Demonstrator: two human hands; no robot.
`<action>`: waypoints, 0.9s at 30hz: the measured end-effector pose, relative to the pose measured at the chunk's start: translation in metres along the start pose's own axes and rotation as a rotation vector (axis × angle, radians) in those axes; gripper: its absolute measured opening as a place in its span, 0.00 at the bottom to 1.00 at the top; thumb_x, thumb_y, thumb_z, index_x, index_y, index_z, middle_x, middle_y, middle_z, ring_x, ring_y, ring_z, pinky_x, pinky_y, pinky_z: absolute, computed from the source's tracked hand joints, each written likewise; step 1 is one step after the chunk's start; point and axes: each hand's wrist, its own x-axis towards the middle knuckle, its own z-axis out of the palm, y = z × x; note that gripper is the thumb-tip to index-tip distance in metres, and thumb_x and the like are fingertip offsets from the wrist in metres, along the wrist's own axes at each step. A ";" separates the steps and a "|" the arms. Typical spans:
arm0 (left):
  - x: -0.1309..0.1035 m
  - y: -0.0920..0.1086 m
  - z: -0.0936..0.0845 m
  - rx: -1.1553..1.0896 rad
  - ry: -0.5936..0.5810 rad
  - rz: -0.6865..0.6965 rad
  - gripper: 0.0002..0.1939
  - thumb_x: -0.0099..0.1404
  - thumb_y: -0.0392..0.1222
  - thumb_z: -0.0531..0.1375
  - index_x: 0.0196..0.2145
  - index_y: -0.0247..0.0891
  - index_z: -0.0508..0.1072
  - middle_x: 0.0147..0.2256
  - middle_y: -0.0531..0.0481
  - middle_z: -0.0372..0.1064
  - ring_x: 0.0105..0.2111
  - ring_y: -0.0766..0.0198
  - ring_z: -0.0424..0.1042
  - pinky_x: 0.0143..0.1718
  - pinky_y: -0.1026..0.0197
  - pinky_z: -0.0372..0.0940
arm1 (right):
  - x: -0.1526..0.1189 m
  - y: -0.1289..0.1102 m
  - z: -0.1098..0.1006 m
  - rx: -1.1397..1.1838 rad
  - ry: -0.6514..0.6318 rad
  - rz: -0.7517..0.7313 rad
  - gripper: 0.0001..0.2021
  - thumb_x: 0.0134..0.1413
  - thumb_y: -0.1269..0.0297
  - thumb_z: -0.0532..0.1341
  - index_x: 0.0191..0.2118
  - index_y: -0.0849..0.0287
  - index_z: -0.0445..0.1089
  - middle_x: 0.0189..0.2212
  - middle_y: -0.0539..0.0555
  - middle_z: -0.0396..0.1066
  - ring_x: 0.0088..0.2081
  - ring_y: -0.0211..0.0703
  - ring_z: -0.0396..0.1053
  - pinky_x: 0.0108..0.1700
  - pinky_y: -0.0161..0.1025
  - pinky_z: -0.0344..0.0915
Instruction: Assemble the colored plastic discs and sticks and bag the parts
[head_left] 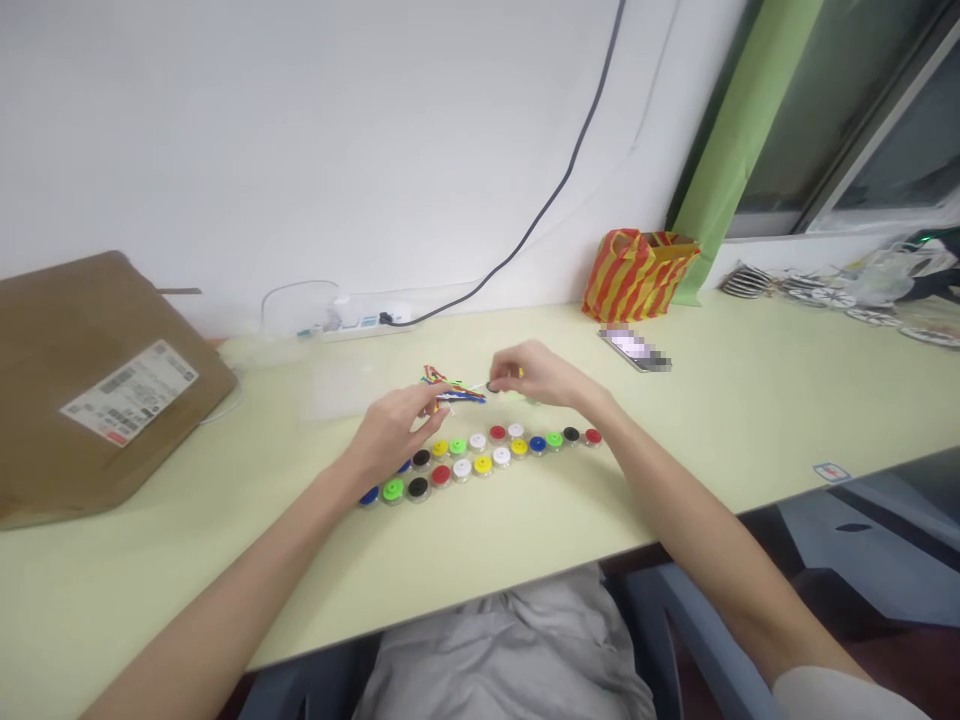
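Observation:
My left hand (397, 425) rests at a bundle of thin coloured strips (469, 395), its thumb and fingers around the near end. Red, yellow, blue and white strands show past the fingertips. My right hand (536, 372) is closed in a pinch on a small dark round piece (493, 386); a pale strand seems to run between it and the bundle. In front of both hands stand two slanting rows of small clear jars with coloured lids, among them a red lid (441, 476), a green lid (394, 489) and a black lid (571, 435). My left hand partly covers the leftmost ones.
A large cardboard package (90, 380) with a label lies at the left. A power strip (360, 325) with a black cable sits by the wall. At the back right stand a striped bag (637, 278) and a phone (634, 349). Stacked discs (746, 280) lie far right.

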 end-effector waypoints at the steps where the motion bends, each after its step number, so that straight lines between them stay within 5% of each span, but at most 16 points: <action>1: 0.000 0.000 0.000 0.007 0.011 -0.010 0.18 0.74 0.49 0.51 0.55 0.40 0.71 0.39 0.48 0.75 0.37 0.61 0.74 0.42 0.58 0.66 | 0.001 -0.006 0.008 0.030 0.084 -0.049 0.05 0.61 0.67 0.63 0.37 0.60 0.75 0.33 0.54 0.78 0.35 0.39 0.72 0.39 0.34 0.63; 8: -0.001 0.001 -0.001 -0.012 0.020 0.011 0.15 0.72 0.51 0.55 0.47 0.39 0.72 0.36 0.49 0.73 0.35 0.62 0.72 0.38 0.60 0.65 | 0.004 -0.027 0.059 0.248 0.173 -0.245 0.03 0.61 0.69 0.62 0.38 0.60 0.74 0.35 0.51 0.78 0.37 0.38 0.74 0.41 0.32 0.64; 12: -0.001 0.003 0.000 -0.003 0.031 0.012 0.12 0.73 0.48 0.54 0.44 0.39 0.71 0.34 0.50 0.72 0.34 0.63 0.72 0.37 0.60 0.64 | 0.007 -0.023 0.061 0.307 0.205 -0.186 0.05 0.63 0.66 0.61 0.41 0.59 0.74 0.37 0.52 0.79 0.39 0.39 0.75 0.42 0.33 0.66; 16: -0.002 0.000 0.000 0.007 0.067 -0.018 0.12 0.72 0.49 0.55 0.45 0.39 0.71 0.34 0.50 0.73 0.33 0.62 0.72 0.37 0.60 0.64 | 0.021 0.001 0.056 0.132 0.334 -0.006 0.08 0.63 0.70 0.59 0.43 0.61 0.74 0.39 0.55 0.79 0.41 0.41 0.75 0.46 0.35 0.65; 22: -0.005 -0.013 0.001 0.031 0.071 -0.098 0.14 0.72 0.52 0.56 0.37 0.39 0.72 0.31 0.49 0.72 0.31 0.61 0.70 0.35 0.59 0.61 | 0.061 0.024 0.059 -0.274 0.037 0.096 0.09 0.62 0.67 0.60 0.43 0.60 0.78 0.43 0.58 0.79 0.45 0.45 0.74 0.46 0.36 0.63; 27: -0.008 -0.024 0.001 0.118 0.057 -0.125 0.20 0.73 0.55 0.54 0.30 0.38 0.72 0.29 0.47 0.71 0.29 0.61 0.69 0.33 0.59 0.58 | 0.091 0.017 0.060 -0.434 -0.049 0.099 0.11 0.61 0.68 0.60 0.45 0.61 0.79 0.45 0.62 0.78 0.48 0.48 0.73 0.46 0.36 0.62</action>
